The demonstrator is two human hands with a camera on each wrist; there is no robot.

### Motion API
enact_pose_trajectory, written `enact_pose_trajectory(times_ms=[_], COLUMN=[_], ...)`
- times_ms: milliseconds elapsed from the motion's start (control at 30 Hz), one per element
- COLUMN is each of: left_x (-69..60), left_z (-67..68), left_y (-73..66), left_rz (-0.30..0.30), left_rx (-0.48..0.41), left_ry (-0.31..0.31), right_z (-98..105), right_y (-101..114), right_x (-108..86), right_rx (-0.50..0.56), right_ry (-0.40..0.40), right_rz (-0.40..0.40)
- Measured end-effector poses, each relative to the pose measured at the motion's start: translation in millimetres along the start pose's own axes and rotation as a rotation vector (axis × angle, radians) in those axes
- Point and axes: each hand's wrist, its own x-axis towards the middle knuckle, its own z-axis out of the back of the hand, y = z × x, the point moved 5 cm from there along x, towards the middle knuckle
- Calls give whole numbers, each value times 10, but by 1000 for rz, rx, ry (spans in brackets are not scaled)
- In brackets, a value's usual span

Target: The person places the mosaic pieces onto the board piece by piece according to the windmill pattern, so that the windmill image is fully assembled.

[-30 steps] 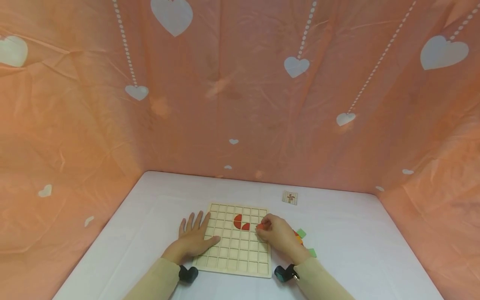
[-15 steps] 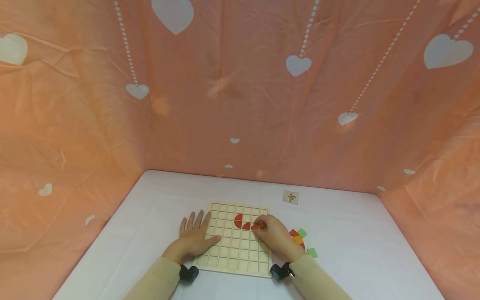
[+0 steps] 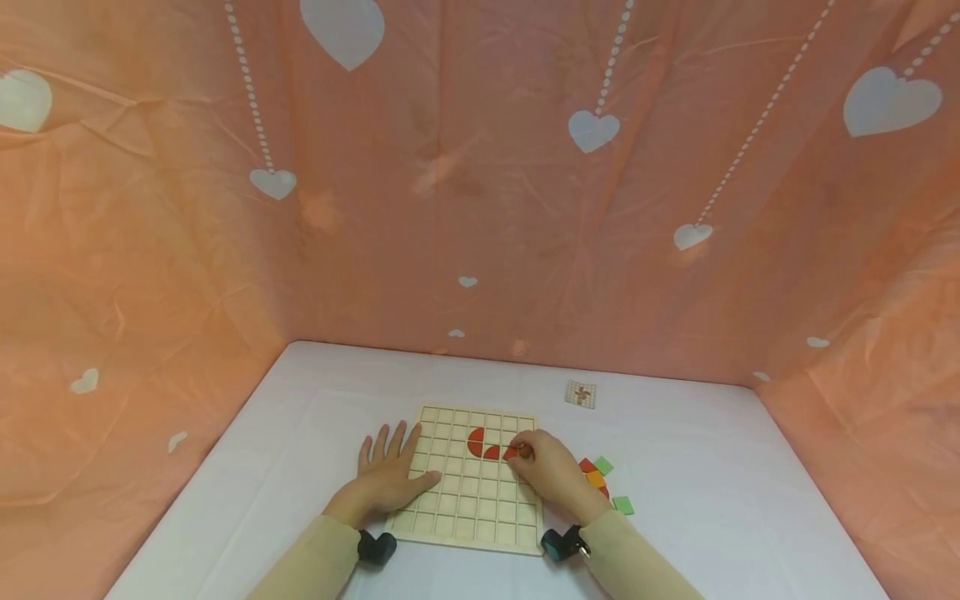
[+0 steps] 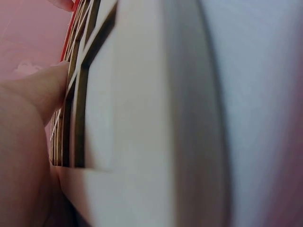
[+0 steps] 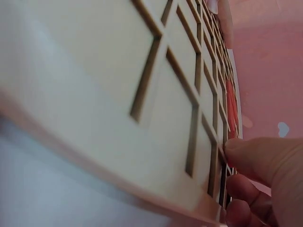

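A wooden grid board (image 3: 465, 543) lies on the white table, as the head view shows. My left hand (image 3: 386, 482) rests spread on its left edge, thumb over the squares. Three red pieces with curved sides sit in squares near the top; one quarter-round red piece (image 3: 492, 452) is the nearest to my right hand (image 3: 553, 471). That hand pinches another red piece (image 3: 510, 453) low over the board, one square further right; its fingers hide part of it. In the right wrist view the thumb (image 5: 251, 156) and curled fingers are at the board's squares.
Right of the board lie loose tiles: a green tile (image 3: 623, 505), an orange tile (image 3: 596, 479), a red tile (image 3: 587, 465) and others. A small printed card (image 3: 581, 394) with a pinwheel pattern lies behind. Orange heart-patterned cloth (image 3: 510, 250) surrounds the table.
My right hand has moved slightly left with the red piece, to the square beside the quarter-round one, then stayed nearly still. More loose tiles show behind it. The left hand keeps its place.
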Motion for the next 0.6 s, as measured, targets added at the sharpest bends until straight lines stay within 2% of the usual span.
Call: enact_pose_trajectory(times_ms=[600], left_x=[-1], left_z=[1], left_y=[-1], left_rz=[1], left_rx=[-10], left_ry=[0], right_z=[2], right_y=[49], right_x=[-3], right_rx=[-50], right_ry=[-34], right_rz=[36])
